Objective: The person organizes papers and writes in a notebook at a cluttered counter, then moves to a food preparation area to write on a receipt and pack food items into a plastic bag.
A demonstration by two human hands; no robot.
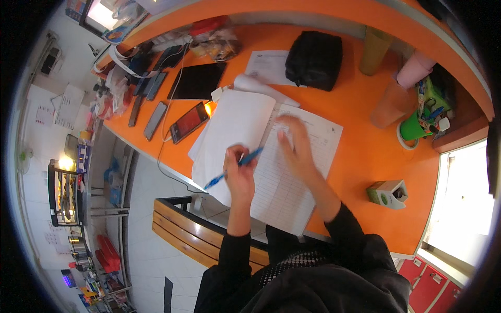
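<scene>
My left hand [240, 176] holds a blue pen [215, 180] between its fingers, above the left side of an open paper book. A plain white page [242, 121] makes up that left side. The right-hand page [274, 191] is ruled in rows and columns and bears writing near its top. Over this ruled page is my right hand [297, 146], blurred, thumb and fingers apart with nothing seen between them. Whether it touches the paper I cannot tell. A rolled or curled sheet [262, 88] lies behind the book.
Left on the orange desk [375, 156] are a lit smartphone [190, 123], another phone [155, 120], a black tablet [199, 80] and cables. A black pouch [314, 60] sits behind. Rightward stand a green pen cup [413, 127] and a small box [387, 193]. A slatted wooden bench [188, 231] is below.
</scene>
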